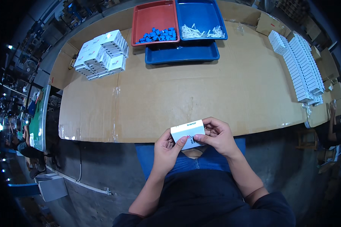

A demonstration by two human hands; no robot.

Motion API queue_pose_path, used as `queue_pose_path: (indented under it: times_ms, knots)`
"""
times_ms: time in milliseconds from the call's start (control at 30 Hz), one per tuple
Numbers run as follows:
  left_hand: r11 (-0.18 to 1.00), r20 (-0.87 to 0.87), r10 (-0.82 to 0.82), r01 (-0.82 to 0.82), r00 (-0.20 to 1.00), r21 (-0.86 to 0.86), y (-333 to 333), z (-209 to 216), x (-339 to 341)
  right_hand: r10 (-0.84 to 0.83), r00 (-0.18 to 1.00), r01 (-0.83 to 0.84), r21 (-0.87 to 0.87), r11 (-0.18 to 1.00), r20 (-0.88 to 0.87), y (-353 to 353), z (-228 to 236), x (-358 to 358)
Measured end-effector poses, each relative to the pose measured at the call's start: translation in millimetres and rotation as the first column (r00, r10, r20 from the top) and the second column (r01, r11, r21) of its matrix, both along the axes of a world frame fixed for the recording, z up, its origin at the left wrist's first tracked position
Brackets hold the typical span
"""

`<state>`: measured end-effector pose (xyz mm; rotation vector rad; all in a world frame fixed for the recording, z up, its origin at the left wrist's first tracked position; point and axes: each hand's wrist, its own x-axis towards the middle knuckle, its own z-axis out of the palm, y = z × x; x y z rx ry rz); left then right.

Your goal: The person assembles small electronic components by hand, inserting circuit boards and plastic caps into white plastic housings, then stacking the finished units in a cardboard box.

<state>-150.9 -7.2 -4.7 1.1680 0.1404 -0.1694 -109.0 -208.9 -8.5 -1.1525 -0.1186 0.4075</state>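
Note:
A small white printed box [186, 129] is held between both my hands, just off the near edge of the cardboard-covered table. My left hand [166, 152] grips its left end, thumb pressed on the face turned toward me. On the right end my right hand [220, 138] is closed, its thumb also on that face and its fingers behind the top edge. The fingertips behind the box are partly hidden.
At the back, a red tray [154, 10] holds small blue parts [158, 34]. Beside it a blue tray [199, 15] holds white pieces [202, 32], above another blue tray [182, 55]. White boxes are stacked at left [98, 53] and in rows at right [301, 68].

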Motion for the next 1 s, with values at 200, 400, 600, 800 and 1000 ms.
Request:
queue_pose_path:
  times_ms: [200, 400, 600, 800, 1000]
  knots:
    - [0.995, 0.126, -0.001, -0.011, 0.992, 0.102, -2.2, -1.2, -3.6, 0.0, 0.994, 0.01, -0.092, 0.996, 0.109, 1.1, 6.7, -8.2]
    - [0.989, 0.068, -0.079, 0.07, 0.995, 0.133, 1.5, -4.9, -4.0, 0.027, 0.993, -0.016, -0.1, 0.995, 0.115, -4.5, 3.3, -11.2]
    - [0.909, -0.177, -0.18, 0.095, 0.968, -0.406, 10.2, -14.2, -6.6, -0.068, 0.989, 0.075, -0.048, 0.996, 0.128, -9.4, -1.8, -16.8]
    - [0.805, -0.163, -0.431, 0.297, 0.887, -0.513, 18.6, -30.6, -17.4, -0.025, 0.974, 0.026, 0.002, 1.0, 0.227, 0.5, 11.4, -25.4]
    - [0.991, 0.069, 0.073, -0.065, 0.995, -0.115, -5.3, -22.2, -27.3, -0.145, 0.981, 0.148, -0.013, 0.989, 0.128, 5.6, 0.9, -39.3]
